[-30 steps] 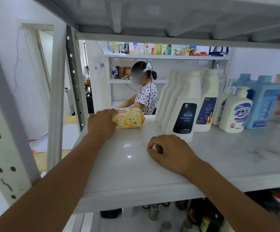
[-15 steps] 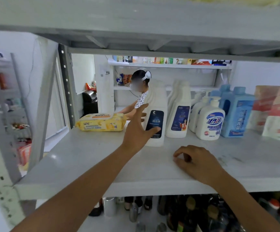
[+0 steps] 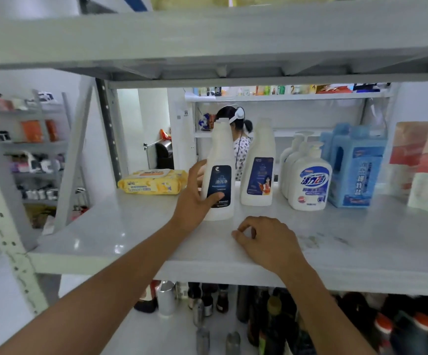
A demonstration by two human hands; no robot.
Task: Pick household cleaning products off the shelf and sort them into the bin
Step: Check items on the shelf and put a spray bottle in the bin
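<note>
White plastic, tall and slim-necked: the spray bottle (image 3: 220, 155) stands upright on the grey shelf board (image 3: 131, 234), cap on top, a dark navy label (image 3: 219, 187) with pale print down its front. And the left hand (image 3: 195, 201) is on it, thumb laid across the lower label, fingers wrapped round the far side, a firm grip on the body. The base looks to be down on the board.

Just in front of the spray bottle and a touch to its right, the right hand (image 3: 266, 242) rests on the board, fingers loosely curled, holding nothing.

Right of the spray bottle, close beside it but apart, stands a second white bottle (image 3: 259, 170) with a blue picture label. Further right come white pump bottles (image 3: 308, 183) in a row, then blue jugs (image 3: 353, 167), then blurred red-and-white pouches (image 3: 425, 165).

Left of the spray bottle, near the back edge, lies a flat yellow wipes pack (image 3: 154, 181).

Behind the spray bottle, through the rack, a person (image 3: 241, 149) in a patterned top stands by another set of shelves.

Below it, the lower level holds dark bottles (image 3: 271, 316).
</note>
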